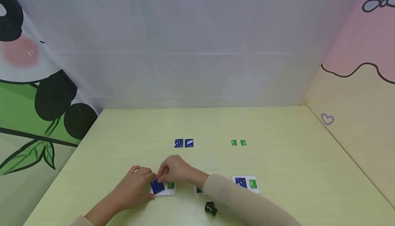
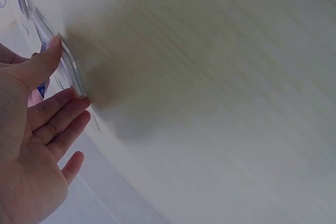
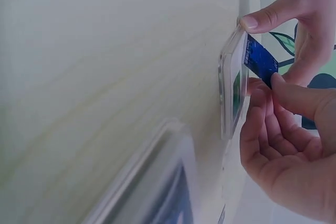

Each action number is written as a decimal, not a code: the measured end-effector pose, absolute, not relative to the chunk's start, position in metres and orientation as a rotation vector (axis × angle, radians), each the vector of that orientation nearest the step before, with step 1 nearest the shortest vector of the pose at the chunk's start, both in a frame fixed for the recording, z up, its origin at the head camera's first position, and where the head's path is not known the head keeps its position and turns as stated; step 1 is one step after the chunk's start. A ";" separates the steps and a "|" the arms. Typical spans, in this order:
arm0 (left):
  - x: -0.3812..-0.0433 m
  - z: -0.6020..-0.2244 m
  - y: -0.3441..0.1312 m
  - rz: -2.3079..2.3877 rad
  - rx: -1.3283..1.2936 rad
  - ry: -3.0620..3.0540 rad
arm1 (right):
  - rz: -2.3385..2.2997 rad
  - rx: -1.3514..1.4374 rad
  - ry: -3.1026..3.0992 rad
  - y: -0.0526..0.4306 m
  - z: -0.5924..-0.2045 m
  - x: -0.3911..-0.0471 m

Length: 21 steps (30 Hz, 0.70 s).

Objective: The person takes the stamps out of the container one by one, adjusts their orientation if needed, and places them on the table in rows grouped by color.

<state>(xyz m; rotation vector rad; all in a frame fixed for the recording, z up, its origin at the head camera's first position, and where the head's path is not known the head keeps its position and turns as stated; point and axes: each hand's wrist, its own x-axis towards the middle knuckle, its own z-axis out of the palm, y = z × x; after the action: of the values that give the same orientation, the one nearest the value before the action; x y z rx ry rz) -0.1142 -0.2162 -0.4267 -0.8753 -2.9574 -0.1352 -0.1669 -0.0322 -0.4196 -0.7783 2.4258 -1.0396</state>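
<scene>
My right hand (image 1: 174,169) pinches a small dark blue card (image 1: 157,187) at its corner between thumb and fingertips. The card is tilted over the left part of a flat, white-backed clear case (image 1: 166,193), where a small green card (image 1: 171,185) shows on the right. My left hand (image 1: 131,189) grips the case's left end, with the thumb on the near edge and fingertips at the far edge. In the right wrist view, the blue card (image 3: 260,61) slants close over the case (image 3: 226,98), near the left thumb.
Another case (image 1: 199,192) lies partly hidden under my right forearm. A third case (image 1: 257,185) holds blue and green cards. Farther back lie two blue cards (image 1: 183,143), two green cards (image 1: 239,142) and faint clear rectangular covers (image 1: 206,162). A small black object (image 1: 211,209) lies near the front.
</scene>
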 end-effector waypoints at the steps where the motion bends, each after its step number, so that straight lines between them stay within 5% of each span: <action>1: -0.114 -0.426 -0.216 -0.130 -0.877 -2.950 | -1.036 -0.781 2.427 -0.032 -0.420 -0.168; 21: -0.113 -0.426 -0.216 -0.112 -0.891 -2.918 | -1.156 -0.594 2.278 -0.028 -0.425 -0.179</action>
<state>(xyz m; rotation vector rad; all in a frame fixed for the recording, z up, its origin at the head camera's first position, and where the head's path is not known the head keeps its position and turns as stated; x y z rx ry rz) -0.1133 -0.2161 -0.4260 -0.8915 -2.9183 -0.1123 -0.1788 -0.0277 -0.4250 -0.5935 2.2785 -1.1563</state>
